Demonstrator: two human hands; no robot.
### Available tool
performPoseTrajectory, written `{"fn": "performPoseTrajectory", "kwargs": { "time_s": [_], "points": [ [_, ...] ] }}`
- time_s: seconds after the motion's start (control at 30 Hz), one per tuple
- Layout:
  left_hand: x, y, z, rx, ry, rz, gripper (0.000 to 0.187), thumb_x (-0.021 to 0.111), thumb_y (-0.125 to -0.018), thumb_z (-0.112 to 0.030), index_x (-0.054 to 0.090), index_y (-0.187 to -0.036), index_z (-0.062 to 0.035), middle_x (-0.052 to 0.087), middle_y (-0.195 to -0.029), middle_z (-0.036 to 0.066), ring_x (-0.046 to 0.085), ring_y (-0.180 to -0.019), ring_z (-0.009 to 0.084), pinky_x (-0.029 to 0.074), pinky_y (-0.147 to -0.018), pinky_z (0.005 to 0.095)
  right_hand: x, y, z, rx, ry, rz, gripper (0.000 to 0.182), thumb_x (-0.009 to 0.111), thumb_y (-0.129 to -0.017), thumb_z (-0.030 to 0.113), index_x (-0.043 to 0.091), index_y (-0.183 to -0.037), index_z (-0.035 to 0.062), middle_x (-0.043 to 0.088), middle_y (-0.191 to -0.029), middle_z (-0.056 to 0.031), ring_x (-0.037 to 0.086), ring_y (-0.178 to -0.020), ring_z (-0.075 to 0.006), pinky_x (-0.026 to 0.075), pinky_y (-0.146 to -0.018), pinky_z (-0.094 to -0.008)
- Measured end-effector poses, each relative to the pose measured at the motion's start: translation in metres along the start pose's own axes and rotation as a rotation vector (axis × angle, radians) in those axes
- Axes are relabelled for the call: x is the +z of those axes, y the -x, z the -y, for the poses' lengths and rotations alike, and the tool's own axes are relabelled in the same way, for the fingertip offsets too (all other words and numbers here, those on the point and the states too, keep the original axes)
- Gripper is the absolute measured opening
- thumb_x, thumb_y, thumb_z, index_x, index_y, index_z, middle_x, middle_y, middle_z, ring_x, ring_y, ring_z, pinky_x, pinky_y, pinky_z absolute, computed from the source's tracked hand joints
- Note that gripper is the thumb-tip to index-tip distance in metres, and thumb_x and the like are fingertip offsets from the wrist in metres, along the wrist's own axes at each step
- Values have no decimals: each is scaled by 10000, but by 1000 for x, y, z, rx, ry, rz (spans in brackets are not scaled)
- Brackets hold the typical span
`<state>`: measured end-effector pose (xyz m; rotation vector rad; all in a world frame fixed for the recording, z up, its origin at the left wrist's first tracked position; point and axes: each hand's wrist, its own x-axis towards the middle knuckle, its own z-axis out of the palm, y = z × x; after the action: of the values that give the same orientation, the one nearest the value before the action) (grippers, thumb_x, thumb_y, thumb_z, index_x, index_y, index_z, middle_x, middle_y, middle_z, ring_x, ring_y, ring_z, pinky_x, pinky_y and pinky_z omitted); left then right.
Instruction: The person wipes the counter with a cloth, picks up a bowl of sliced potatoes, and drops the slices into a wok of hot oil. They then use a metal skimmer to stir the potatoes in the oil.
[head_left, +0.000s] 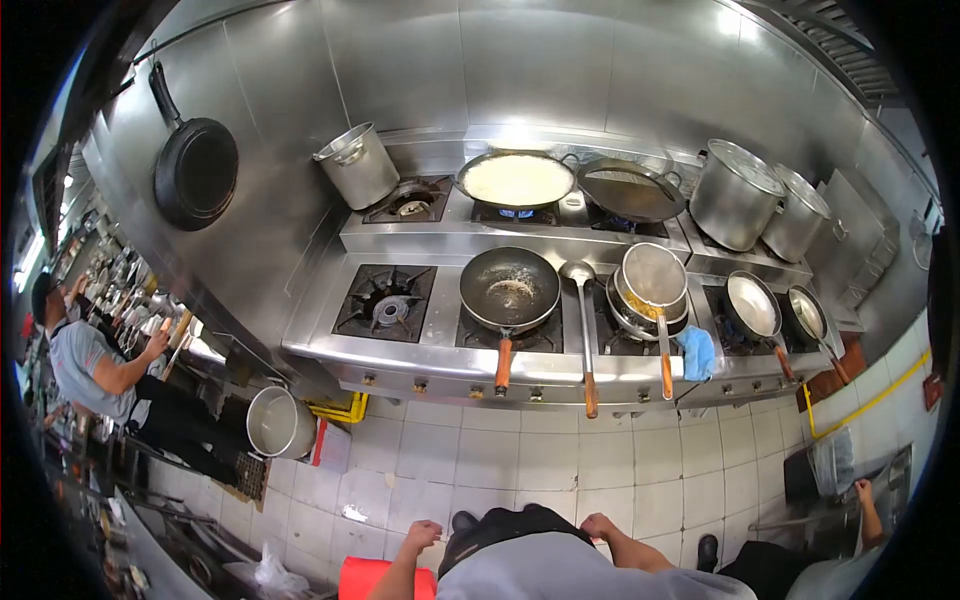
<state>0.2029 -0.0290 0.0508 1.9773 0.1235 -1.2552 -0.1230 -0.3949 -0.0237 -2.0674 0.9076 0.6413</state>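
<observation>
My left hand [425, 532] hangs low by my side, next to a red object, its fingers curled. On the other side my right hand [598, 526] is also down beside my body, its fingers curled too. What either holds, if anything, is too small to tell. Both hands are apart from the stove [440, 362]. On its front row sit a black pan [508, 285] with a wooden handle, a long ladle [583, 320] and a strainer [655, 272] over a pan. Behind them, a wok [518, 180] of pale contents stands over a blue flame.
Another wok [630, 192] and tall pots [737, 196] stand at the back. Two small pans [752, 305] and a blue cloth [697, 354] are at the right. A pot [280, 424] stands on the floor. One person [95, 365] is at the left, another [872, 520] at the lower right.
</observation>
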Motion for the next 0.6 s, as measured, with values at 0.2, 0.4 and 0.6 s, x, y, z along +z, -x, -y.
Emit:
{"fn": "performPoseTrajectory", "kwargs": {
  "time_s": [0.2, 0.4, 0.6],
  "points": [
    [44, 7, 18, 207, -174, -185, 245, 651, -743, -247, 688, -861, -36, 671, -788, 122, 628, -728, 192, 501, -680, 317, -21, -9, -40, -111, 171, 205, 242, 524, -739, 191, 653, -719, -13, 649, -715, -144, 634, -583, -211, 539, -523, -324],
    [98, 48, 35, 319, -299, -340, 389, 661, -755, -346, 643, -994, -40, 666, -861, 156, 639, -828, 266, 495, -755, 343, -63, -12, -20, 176, -207, 151, 196, 569, -713, 182, 641, -697, 0, 642, -687, -113, 614, -557, -187, 524, -487, -313],
    [80, 55, 69, 130, -318, -107, 366, 639, -774, -352, 653, -935, -24, 663, -853, 164, 640, -810, 279, 501, -737, 349, -75, -35, -19, 126, -456, 18, 136, 562, -723, 135, 642, -777, 39, 610, -646, -70, 610, -574, -152, 512, -467, -305]
  ]
}}
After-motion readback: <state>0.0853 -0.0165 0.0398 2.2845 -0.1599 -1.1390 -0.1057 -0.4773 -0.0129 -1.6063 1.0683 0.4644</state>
